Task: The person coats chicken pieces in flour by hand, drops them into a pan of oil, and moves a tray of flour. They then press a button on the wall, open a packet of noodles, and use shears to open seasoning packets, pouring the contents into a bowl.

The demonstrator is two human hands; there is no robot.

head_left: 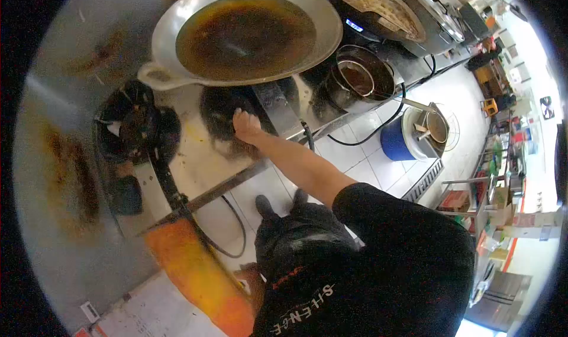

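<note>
My right hand [246, 127] is closed, reaching in under the large metal wok [260, 79]. It sits over the dark burner [228, 109] on the steel stove top [198, 136]; I cannot tell what its fingers hold. Dark brown oil [245, 35] fills much of the wok. Low by my body, my left hand [251, 284] is partly hidden beside a long orange-and-yellow object [192, 266], its fingers not clearly visible. To the left, a second blackened burner [139, 124] has a hose running from it.
A pot [361, 79] of dark liquid stands right of the wok, near a wide pan [378, 8] of pale brown food. A blue bucket [395, 139] with strainers on top stands on the tiled floor [355, 159]. Black hoses [242, 236] hang by the stove's front edge.
</note>
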